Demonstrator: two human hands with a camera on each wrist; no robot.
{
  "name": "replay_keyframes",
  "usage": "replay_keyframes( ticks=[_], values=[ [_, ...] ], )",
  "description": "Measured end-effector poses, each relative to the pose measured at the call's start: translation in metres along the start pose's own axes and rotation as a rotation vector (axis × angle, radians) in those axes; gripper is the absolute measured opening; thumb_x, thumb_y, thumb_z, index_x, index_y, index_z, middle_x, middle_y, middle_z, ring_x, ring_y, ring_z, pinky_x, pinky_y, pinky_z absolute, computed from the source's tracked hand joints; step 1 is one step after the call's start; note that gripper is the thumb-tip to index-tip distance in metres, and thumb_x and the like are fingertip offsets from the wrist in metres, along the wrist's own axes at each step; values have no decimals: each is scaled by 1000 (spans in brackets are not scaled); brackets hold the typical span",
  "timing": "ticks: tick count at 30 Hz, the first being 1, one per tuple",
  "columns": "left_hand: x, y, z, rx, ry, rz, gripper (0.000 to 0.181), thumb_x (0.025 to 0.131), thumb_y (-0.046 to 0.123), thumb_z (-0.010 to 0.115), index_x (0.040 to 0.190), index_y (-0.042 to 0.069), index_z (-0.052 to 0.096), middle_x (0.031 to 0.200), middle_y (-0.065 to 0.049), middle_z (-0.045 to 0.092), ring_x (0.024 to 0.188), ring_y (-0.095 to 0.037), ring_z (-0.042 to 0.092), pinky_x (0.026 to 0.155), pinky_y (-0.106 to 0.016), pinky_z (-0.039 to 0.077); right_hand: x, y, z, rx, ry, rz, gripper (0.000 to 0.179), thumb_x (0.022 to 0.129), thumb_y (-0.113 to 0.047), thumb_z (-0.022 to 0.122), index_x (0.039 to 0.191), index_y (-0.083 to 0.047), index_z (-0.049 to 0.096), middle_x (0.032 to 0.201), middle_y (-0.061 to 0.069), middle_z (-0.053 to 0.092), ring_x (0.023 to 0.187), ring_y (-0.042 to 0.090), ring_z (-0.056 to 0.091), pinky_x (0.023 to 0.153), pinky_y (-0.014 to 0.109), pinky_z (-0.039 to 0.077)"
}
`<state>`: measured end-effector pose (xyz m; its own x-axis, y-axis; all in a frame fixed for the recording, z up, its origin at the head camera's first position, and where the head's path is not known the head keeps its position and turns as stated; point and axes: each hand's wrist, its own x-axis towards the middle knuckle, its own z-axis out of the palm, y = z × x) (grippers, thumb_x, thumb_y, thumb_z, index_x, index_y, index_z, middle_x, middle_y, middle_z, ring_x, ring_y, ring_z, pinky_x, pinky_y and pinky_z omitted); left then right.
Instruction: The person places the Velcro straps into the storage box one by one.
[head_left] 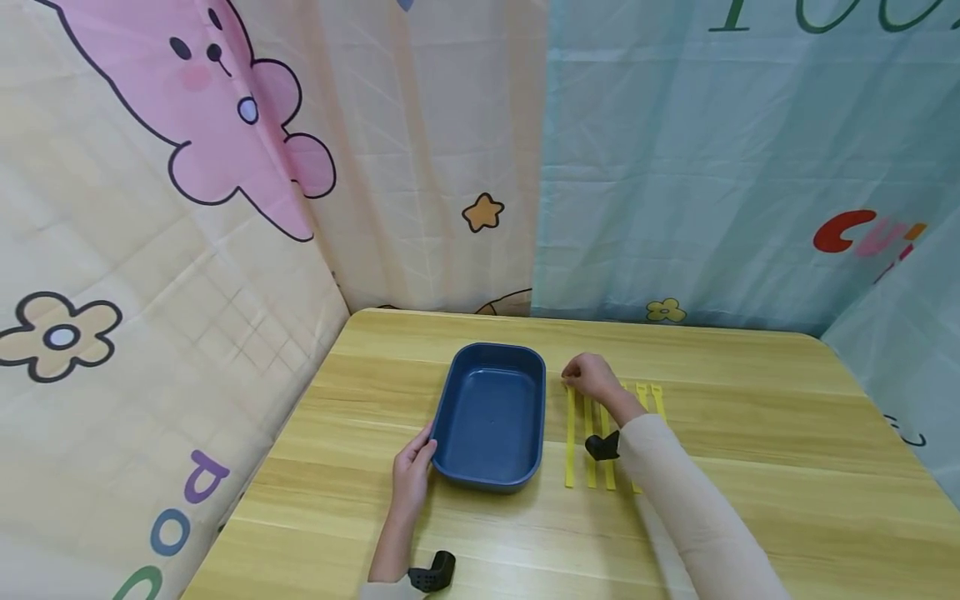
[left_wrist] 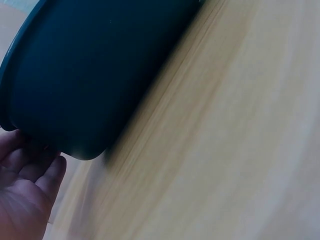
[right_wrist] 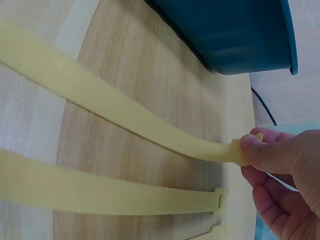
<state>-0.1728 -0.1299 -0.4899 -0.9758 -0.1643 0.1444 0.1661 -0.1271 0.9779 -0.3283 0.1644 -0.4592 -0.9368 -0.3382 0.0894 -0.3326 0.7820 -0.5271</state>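
A deep blue plastic bin (head_left: 491,417) with rounded corners stands on the table, nothing inside it. My left hand (head_left: 411,479) touches its near left corner; in the left wrist view the fingers (left_wrist: 42,167) lie fairly straight under the rim. To the right of the bin, my right hand (head_left: 596,379) pinches the far end of the leftmost yellow strap (head_left: 570,442) between thumb and fingers. That strap (right_wrist: 135,117) bends up off the table at the pinched end in the right wrist view. Beside it lies another flat yellow strap (right_wrist: 115,192) with a slotted end.
Several more yellow straps (head_left: 658,402) lie in a row to the right, partly covered by my right forearm. The wooden table (head_left: 772,433) meets printed curtains (head_left: 420,167) at the back and sides. A black wrist camera (head_left: 602,447) sits on my right wrist.
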Motion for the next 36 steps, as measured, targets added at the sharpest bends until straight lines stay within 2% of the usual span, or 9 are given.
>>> replay_keyframes(
  ticks=[6,14,19,26,36],
  values=[
    [0,1,1,-15,-16,6,36,87,4,43,120,-10,38,124,-17,38,116,-21,31,89,-16,31,-3,-2,-6,16,6,8,13,76,-6,61,86,0,66,80,7,62,70,19,56,62,31,48],
    [1,0,2,9,7,22,34,86,2,43,118,-10,41,122,-17,40,115,-22,33,89,-17,31,-7,-14,-20,60,27,-16,16,77,-4,58,91,1,64,86,9,61,76,22,55,65,33,47],
    [0,-1,2,30,23,10,34,85,1,43,117,-10,42,121,-16,42,115,-21,33,90,-17,30,-11,-16,-24,88,46,-26,16,78,-5,57,91,1,64,86,9,61,76,22,55,65,33,48],
    [-1,0,2,25,21,9,34,85,4,44,117,-10,42,121,-16,43,115,-21,33,91,-18,30,-18,-14,-30,172,72,4,13,79,-6,57,89,-2,63,85,9,60,74,20,55,62,31,48],
    [-2,2,3,28,37,-19,33,85,1,43,117,-8,44,120,-15,43,114,-20,35,90,-18,31,-27,-28,-44,192,111,-44,14,79,-7,57,91,-3,63,88,9,60,75,20,54,63,32,47]
  ],
)
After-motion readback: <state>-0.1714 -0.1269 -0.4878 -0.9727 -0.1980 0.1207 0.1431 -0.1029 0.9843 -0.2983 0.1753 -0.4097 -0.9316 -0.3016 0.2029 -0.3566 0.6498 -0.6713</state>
